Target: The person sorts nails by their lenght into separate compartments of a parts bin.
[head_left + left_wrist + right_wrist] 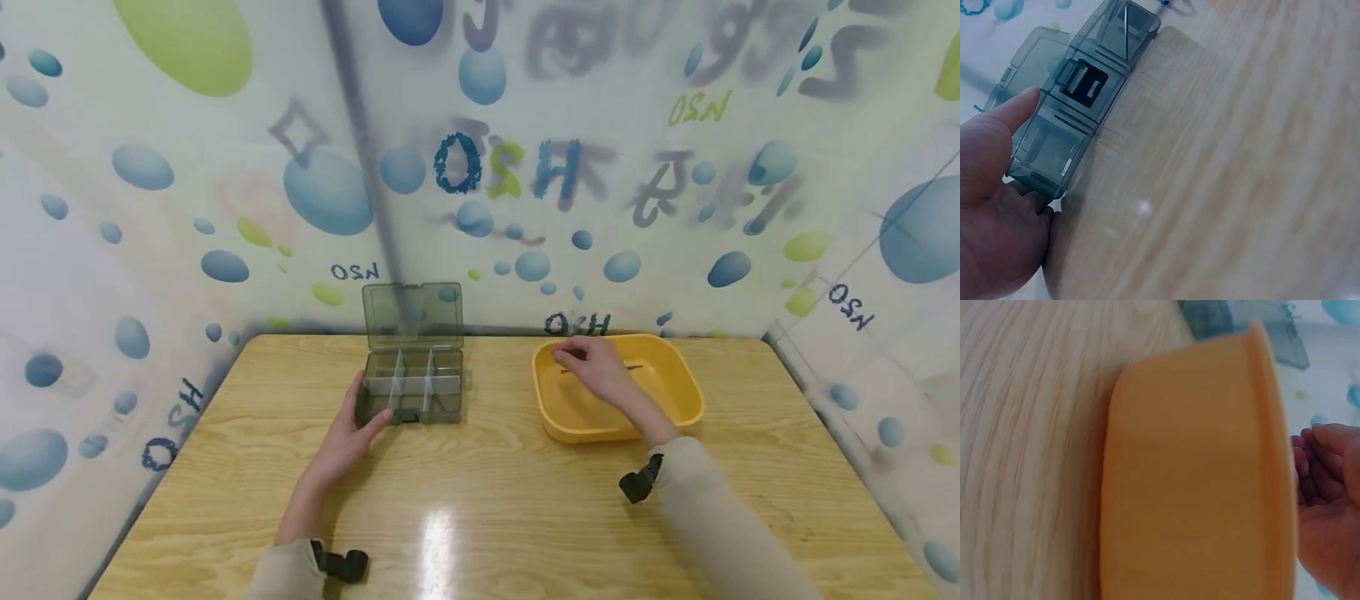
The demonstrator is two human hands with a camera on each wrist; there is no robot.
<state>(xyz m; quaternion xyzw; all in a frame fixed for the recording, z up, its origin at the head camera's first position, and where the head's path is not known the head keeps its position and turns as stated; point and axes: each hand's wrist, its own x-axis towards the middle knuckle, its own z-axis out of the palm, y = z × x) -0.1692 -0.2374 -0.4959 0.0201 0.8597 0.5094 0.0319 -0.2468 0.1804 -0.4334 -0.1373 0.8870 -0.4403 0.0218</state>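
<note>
Currently the left hand (354, 435) grips the open-lidded compartment box (412, 405) at eleven o'clock, while the right hand (598, 368) curls its fingers over the yellow tray (581, 410) at one, any hold indiscernible.

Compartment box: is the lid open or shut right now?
Open. The head view shows the lid standing raised along the far side of the compartment box, leaving the inside uncovered.

One table (495, 508); on it, one yellow tray (588, 435). Left of the tray: one box (412, 396), six compartments, one thin rod (1126, 37), one left hand (347, 437). Above the tray: one right hand (603, 373).
</note>
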